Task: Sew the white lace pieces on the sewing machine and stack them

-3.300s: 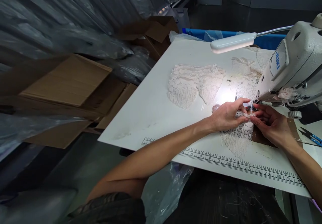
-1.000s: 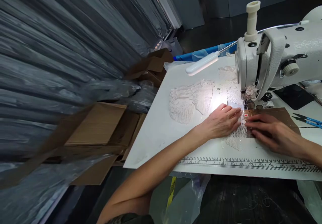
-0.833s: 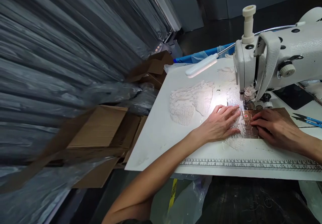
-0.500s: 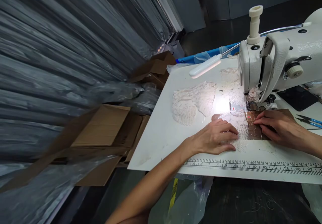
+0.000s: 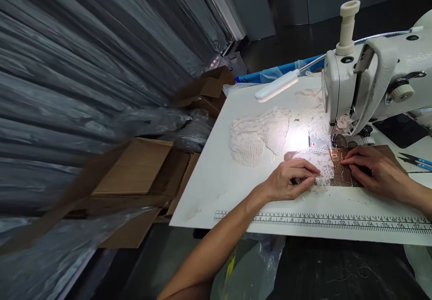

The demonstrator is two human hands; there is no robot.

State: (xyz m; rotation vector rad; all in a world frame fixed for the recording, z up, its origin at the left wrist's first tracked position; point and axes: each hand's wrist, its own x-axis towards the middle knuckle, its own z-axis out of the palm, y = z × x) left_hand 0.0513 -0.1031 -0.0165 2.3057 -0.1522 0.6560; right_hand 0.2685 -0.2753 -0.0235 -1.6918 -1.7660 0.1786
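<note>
White lace (image 5: 320, 161) lies over a brown plate at the sewing machine's needle area, its fringed lower edge reaching toward me. With thumb and fingers pinched together, my left hand (image 5: 293, 179) grips the near part of this lace. My right hand (image 5: 378, 168) rests on the brown plate (image 5: 346, 176) right of the lace. Its fingertips are pressed together beside a small red mark; whatever they hold, if anything, is too small to make out. The white sewing machine (image 5: 340, 84) stands just beyond both hands, the needle partly hidden.
Another lace piece (image 5: 259, 136) lies on the white table (image 5: 209, 192) at left. A lit lamp (image 5: 277, 87) hangs over it. Blue-handled thread snips (image 5: 418, 161) and a dark flat object (image 5: 401, 131) lie at right. A printed ruler (image 5: 317, 221) runs along the front edge; cardboard boxes (image 5: 135, 167) stand left.
My left hand has gone from lying spread on the lace to pinching it, and the lace's near edge has drawn up. The right hand has stayed nearly in place.
</note>
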